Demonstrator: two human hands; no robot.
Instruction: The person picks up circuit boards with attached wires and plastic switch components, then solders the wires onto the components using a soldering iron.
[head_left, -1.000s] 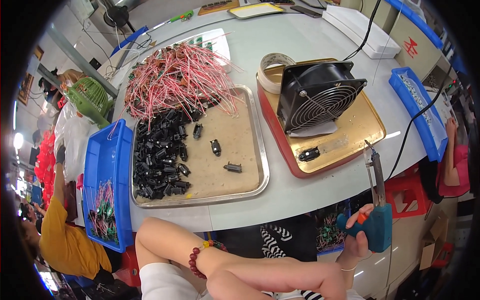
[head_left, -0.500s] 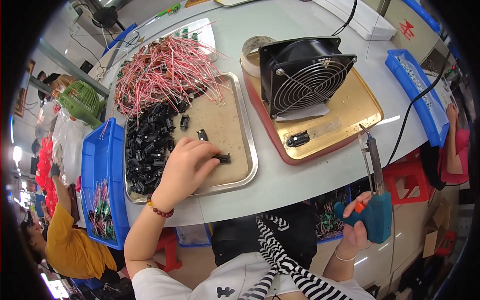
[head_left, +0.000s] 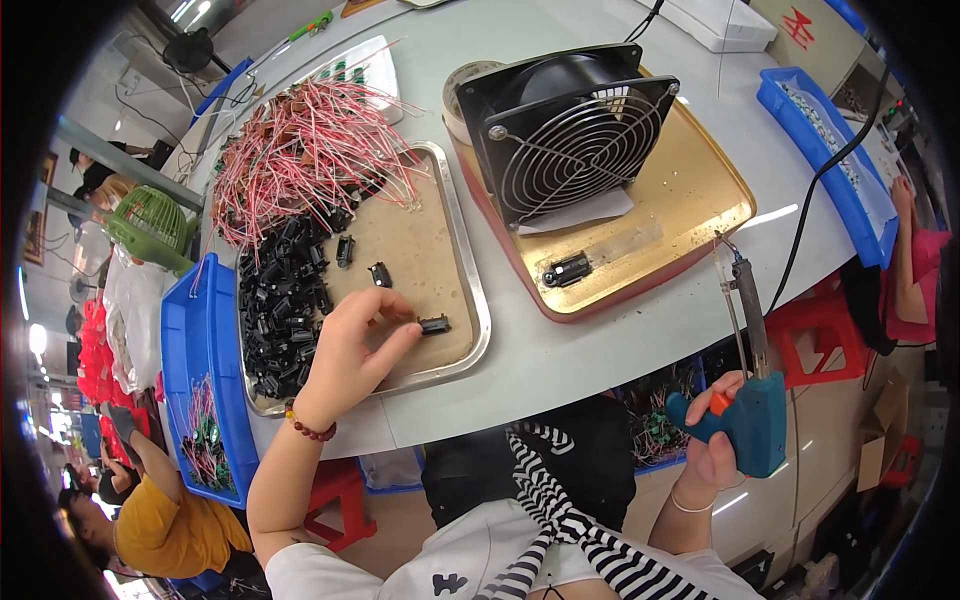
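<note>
My left hand lies over the near part of a metal tray, fingers reaching to a small black plastic part and touching it. A heap of the same black parts fills the tray's left side, and two loose ones lie behind my fingers. Beyond it spreads a bundle of red and white wires. My right hand grips a teal gun-shaped soldering iron below the table edge, tip pointing up toward a brown tray.
A black square fan stands on the brown tray, with a small black fixture in front. A blue bin sits left of the metal tray, another blue bin at right. Other people sit at left and right.
My left arm rose from my lap to the metal tray and its fingers have closed in on the black part. The soldering iron stays in my right hand.
</note>
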